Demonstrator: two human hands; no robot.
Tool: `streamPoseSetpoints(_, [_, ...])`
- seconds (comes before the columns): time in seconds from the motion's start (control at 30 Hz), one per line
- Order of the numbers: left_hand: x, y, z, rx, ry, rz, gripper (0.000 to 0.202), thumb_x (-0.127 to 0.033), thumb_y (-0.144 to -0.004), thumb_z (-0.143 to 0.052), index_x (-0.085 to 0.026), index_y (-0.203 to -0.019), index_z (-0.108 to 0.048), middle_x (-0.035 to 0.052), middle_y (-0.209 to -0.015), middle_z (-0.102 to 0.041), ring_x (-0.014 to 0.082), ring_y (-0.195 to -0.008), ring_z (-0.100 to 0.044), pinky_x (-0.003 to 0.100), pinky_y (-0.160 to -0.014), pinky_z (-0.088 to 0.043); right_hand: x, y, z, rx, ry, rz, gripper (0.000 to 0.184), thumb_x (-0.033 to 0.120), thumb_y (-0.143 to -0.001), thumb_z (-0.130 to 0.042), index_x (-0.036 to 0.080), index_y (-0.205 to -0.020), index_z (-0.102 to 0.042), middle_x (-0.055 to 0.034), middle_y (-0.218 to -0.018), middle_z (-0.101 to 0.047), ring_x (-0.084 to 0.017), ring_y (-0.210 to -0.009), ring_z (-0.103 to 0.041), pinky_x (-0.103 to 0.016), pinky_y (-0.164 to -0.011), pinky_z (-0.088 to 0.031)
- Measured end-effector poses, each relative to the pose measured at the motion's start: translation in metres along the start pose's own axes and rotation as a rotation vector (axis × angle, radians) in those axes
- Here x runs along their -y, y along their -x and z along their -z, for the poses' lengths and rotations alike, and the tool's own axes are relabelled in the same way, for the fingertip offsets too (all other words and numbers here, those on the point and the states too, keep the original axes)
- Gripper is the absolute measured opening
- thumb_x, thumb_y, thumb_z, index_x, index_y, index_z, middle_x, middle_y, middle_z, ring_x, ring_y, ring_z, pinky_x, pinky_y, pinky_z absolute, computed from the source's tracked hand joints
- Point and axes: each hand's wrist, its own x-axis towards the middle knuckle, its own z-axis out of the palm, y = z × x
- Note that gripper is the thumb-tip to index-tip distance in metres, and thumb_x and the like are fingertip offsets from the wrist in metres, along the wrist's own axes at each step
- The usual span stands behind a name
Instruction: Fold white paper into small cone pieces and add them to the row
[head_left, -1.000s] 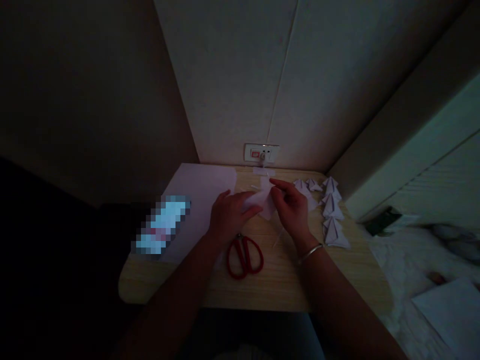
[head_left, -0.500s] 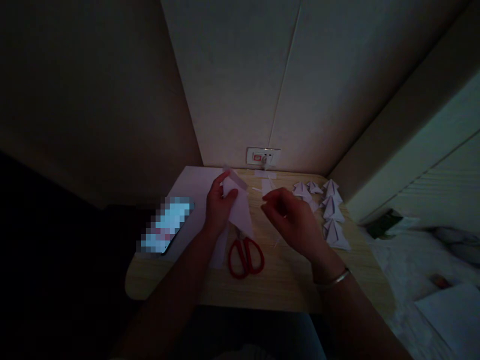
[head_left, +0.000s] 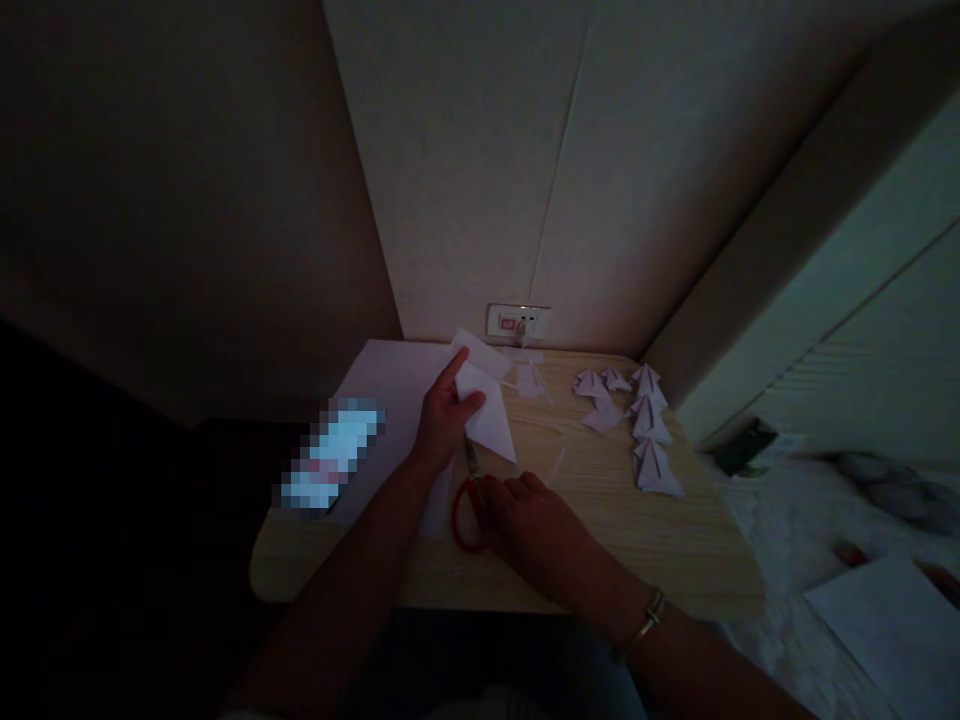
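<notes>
Between the thumb and fingers of my left hand is a folded piece of white paper, tilted above the table. My right hand is closed over the right handle of the red-handled scissors, whose other loop shows to its left. The scissor blades point away from me, and their tips are hidden under the paper and my left hand. Large white sheets lie flat beneath my left hand and forearm. On the right stand folded paper trees, with smaller folded pieces beside them.
A phone with a blurred screen lies on the sheets at the left. Paper scraps are scattered near the back edge, below a wall socket. Right of the wooden table, a white sheet rests on pale bedding.
My right hand has come down and left from above the table onto the scissors and closed on their handle. My left hand still holds the paper, now angled slightly differently.
</notes>
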Motion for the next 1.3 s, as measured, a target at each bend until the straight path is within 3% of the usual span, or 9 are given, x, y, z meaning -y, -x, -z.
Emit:
streamPoseSetpoints(0.2, [-0.003,0.003,-0.004,0.025,0.010,-0.010,0.071,-0.020,-0.060,-0.069,-0.025,-0.128,-0.048,0.0044,-0.105,-0.066,0.0160,-0.087,-0.062,0.024,-0.072,-0.050,0.001,-0.001,-0.005,0.017,-0.168,-0.091,0.035,0.015,-0.085,-0.045,0.019,-0.120,-0.046,-0.0087,-0.103,-0.063,-0.020,-0.088,-0.062,-0.028,-0.072,-0.045])
streamPoseSetpoints(0.37, [-0.001,0.004,-0.001,-0.067,-0.037,0.002,0.054,-0.037,-0.067,-0.067,-0.022,-0.119,-0.058,0.0037,-0.082,-0.067,0.0167,-0.073,-0.062,0.025,-0.063,-0.050,0.002,-0.007,-0.010,-0.011,-0.173,-0.138,0.030,0.022,-0.081,-0.053,0.017,-0.111,-0.051,-0.0103,-0.103,-0.063,-0.023,-0.086,-0.063,-0.029,-0.069,-0.045])
streamPoseSetpoints(0.5, [0.003,0.003,0.001,-0.082,-0.024,-0.001,0.054,-0.042,-0.069,-0.065,-0.023,-0.119,-0.059,-0.0001,-0.069,-0.062,0.0144,-0.064,-0.059,0.023,-0.058,-0.048,0.001,-0.010,-0.015,-0.029,-0.139,-0.164,0.024,0.019,-0.083,-0.047,0.019,-0.106,-0.054,-0.0103,-0.100,-0.062,-0.020,-0.082,-0.062,-0.027,-0.067,-0.043])
streamPoseSetpoints(0.57, [0.004,0.002,0.000,-0.064,-0.013,-0.028,0.055,-0.040,-0.070,-0.065,-0.024,-0.121,-0.056,-0.0006,-0.072,-0.063,0.0132,-0.065,-0.059,0.022,-0.060,-0.047,-0.001,-0.009,-0.014,-0.023,-0.124,-0.202,0.029,0.019,-0.083,-0.046,0.018,-0.111,-0.053,-0.0105,-0.097,-0.063,-0.020,-0.079,-0.062,-0.027,-0.065,-0.042])
streamPoseSetpoints(0.67, [0.002,0.001,-0.004,-0.046,0.022,-0.091,0.057,-0.036,-0.070,-0.065,-0.024,-0.125,-0.052,0.0030,-0.098,-0.066,0.0139,-0.084,-0.061,0.023,-0.074,-0.048,-0.006,-0.004,-0.008,-0.008,-0.146,-0.246,0.042,0.020,-0.076,-0.053,0.019,-0.118,-0.051,-0.0093,-0.094,-0.064,-0.020,-0.075,-0.062,-0.026,-0.062,-0.041])
streamPoseSetpoints(0.77, [-0.005,0.002,-0.011,-0.021,0.049,-0.117,0.057,-0.034,-0.072,-0.063,-0.023,-0.126,-0.051,0.0061,-0.114,-0.062,0.0155,-0.097,-0.059,0.024,-0.081,-0.046,-0.013,0.008,-0.001,-0.025,-0.311,-0.247,0.043,0.021,-0.071,-0.058,0.021,-0.114,-0.056,-0.0040,-0.087,-0.066,-0.018,-0.072,-0.060,-0.025,-0.063,-0.042])
streamPoseSetpoints(0.93, [-0.018,0.014,-0.016,-0.008,0.072,-0.077,0.052,-0.030,-0.071,-0.063,-0.021,-0.122,-0.056,0.0019,-0.086,-0.066,0.0091,-0.064,-0.055,0.018,-0.057,-0.042,-0.021,0.048,0.003,-0.049,-0.853,-0.259,0.057,0.019,-0.072,-0.056,0.020,-0.128,-0.049,-0.0003,-0.087,-0.067,-0.013,-0.066,-0.058,-0.022,-0.059,-0.045])
streamPoseSetpoints(1.13, [-0.026,0.020,-0.007,-0.034,0.077,0.039,0.049,-0.025,-0.070,-0.063,-0.018,-0.118,-0.059,-0.0026,-0.069,-0.061,0.0052,-0.050,-0.044,0.017,-0.048,-0.034,-0.033,0.087,0.000,-0.092,-1.054,-0.240,0.051,0.024,-0.073,-0.062,0.020,-0.123,-0.055,-0.0080,-0.122,-0.059,-0.022,-0.103,-0.058,-0.033,-0.089,-0.046])
streamPoseSetpoints(1.3, [-0.015,0.011,0.000,-0.049,0.121,0.071,0.058,-0.022,-0.067,-0.065,-0.019,-0.124,-0.055,-0.0014,-0.074,-0.064,0.0053,-0.051,-0.047,0.017,-0.049,-0.036,-0.064,0.075,-0.001,-0.237,-1.100,-0.254,0.059,0.034,-0.077,-0.062,0.022,-0.133,-0.043,-0.0095,-0.126,-0.055,-0.023,-0.112,-0.053,-0.039,-0.098,-0.039])
